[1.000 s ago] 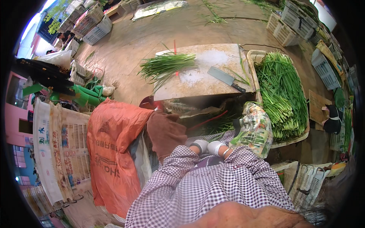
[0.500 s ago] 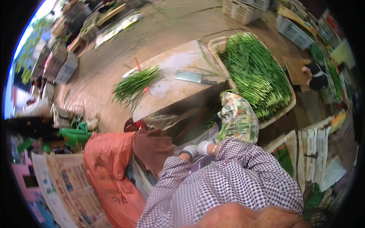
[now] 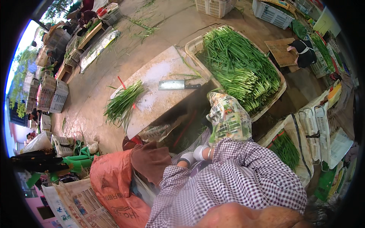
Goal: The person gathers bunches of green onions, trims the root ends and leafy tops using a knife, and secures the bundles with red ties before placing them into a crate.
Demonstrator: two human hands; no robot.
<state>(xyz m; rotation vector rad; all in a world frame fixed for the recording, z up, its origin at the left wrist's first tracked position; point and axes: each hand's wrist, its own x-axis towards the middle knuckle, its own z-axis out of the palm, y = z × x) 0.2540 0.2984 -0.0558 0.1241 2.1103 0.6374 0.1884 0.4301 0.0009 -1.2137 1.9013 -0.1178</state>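
Note:
My left hand (image 3: 187, 157) and my right hand (image 3: 199, 152) are in white gloves, held close together in front of my checked top. Their fingers are hidden or too small to make out. Beyond them stands a pale, stained cutting board (image 3: 152, 102). On it lies a cleaver (image 3: 173, 85) with a dark handle, out of reach of both hands. A bundle of garlic chives (image 3: 123, 102) with red ties hangs over the board's left edge. Nearest my right hand is a patterned cloth (image 3: 230, 117), next to a tub (image 3: 279, 93) heaped with loose chives (image 3: 241, 68).
An orange sack (image 3: 116, 190) and a brown cloth (image 3: 151, 161) lie at my left. To the right, more chives (image 3: 285, 150) rest beside white crates (image 3: 310, 131). A flattened cardboard piece (image 3: 282, 51) is on the floor. Crates (image 3: 59, 97) and people stand at the far left.
The view has turned, so the board, tub and cleaver appear farther left. My gloved hands stay together in front of me. The cleaver and the bundle keep their places on the board.

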